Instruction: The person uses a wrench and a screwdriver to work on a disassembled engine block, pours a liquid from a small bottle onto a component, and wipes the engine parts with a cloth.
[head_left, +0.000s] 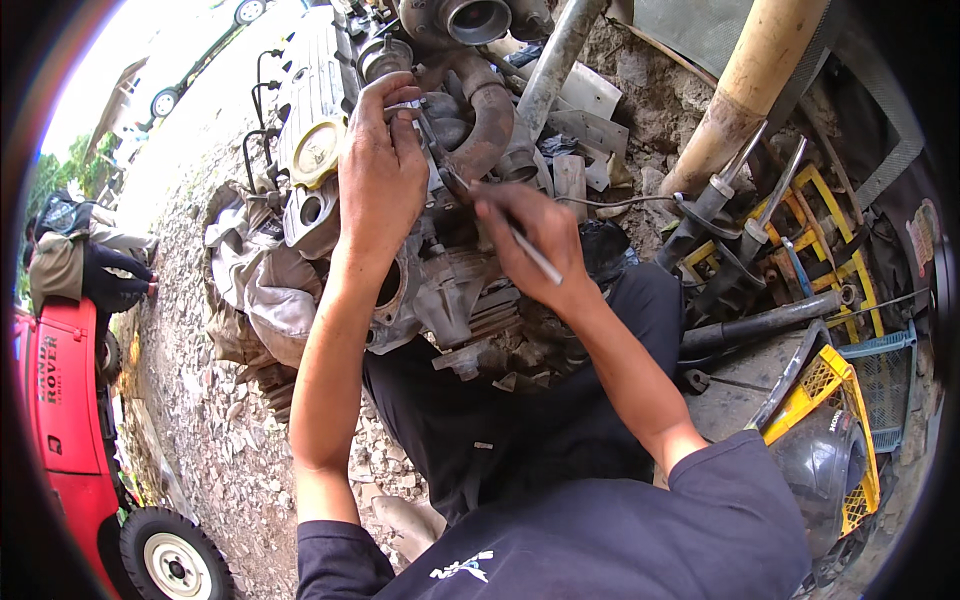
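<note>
Both hands are at an engine [440, 290] that stands in front of me. My left hand [385, 175] is closed near the engine's top, with its thumb and fingers around a small silvery metal piece [403, 105] whose kind I cannot make out. My right hand [530, 240] grips a slim metal-handled tool [538, 258]; its handle end sticks out below the palm. The tool's dark front part points toward the engine beside a rusty curved pipe [490, 125], and its tip is hard to see. Left of my left hand is a yellowish oil filler cap [318, 150] on the engine cover.
A grey cloth [265, 275] hangs at the engine's left side. To the right are shock absorbers [715, 205], a bamboo pole [745, 95], yellow crates [850, 430] and a black helmet [815, 470]. Gravel [240, 430], a red vehicle [70, 430] and another person [75, 250] are at left.
</note>
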